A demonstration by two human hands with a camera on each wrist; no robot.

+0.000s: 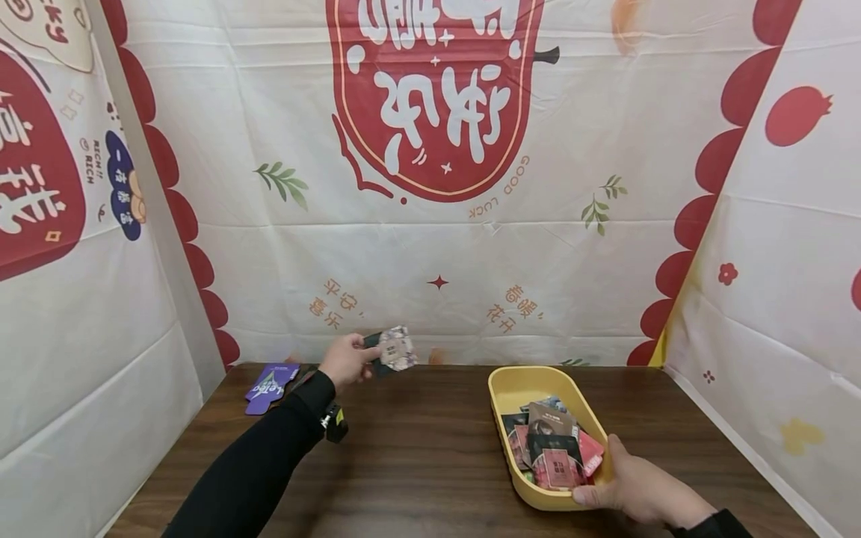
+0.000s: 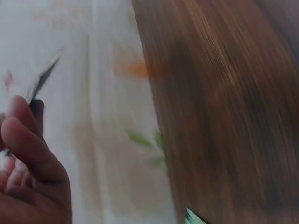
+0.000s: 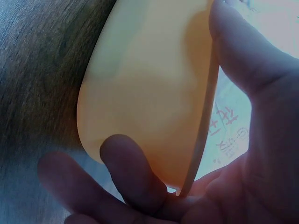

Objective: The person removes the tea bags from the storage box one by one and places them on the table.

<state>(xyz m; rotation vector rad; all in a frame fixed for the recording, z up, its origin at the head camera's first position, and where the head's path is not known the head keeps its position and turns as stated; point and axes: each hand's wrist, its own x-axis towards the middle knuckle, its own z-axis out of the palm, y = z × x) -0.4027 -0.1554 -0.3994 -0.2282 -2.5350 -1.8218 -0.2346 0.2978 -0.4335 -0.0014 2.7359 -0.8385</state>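
Note:
My left hand (image 1: 345, 362) pinches a small flat sachet (image 1: 397, 349), with a pale floral print and a dark green part, above the back of the table. In the left wrist view that sachet (image 2: 46, 72) appears edge-on, past the fingertips. At the right, a yellow plastic tub (image 1: 521, 383) contains several sachets (image 1: 558, 465) in black, brown and pink. My right hand (image 1: 639, 482) grips its near right corner, thumb over the rim. From the right wrist, the tub's outer wall (image 3: 154, 84) shows with fingers around its end.
A purple packet (image 1: 271, 387) lies at the table's back left, partly overlapped by darker items near my left sleeve. White printed cloth (image 1: 437, 254) hangs behind the brown wooden table (image 1: 417, 456) and along both sides.

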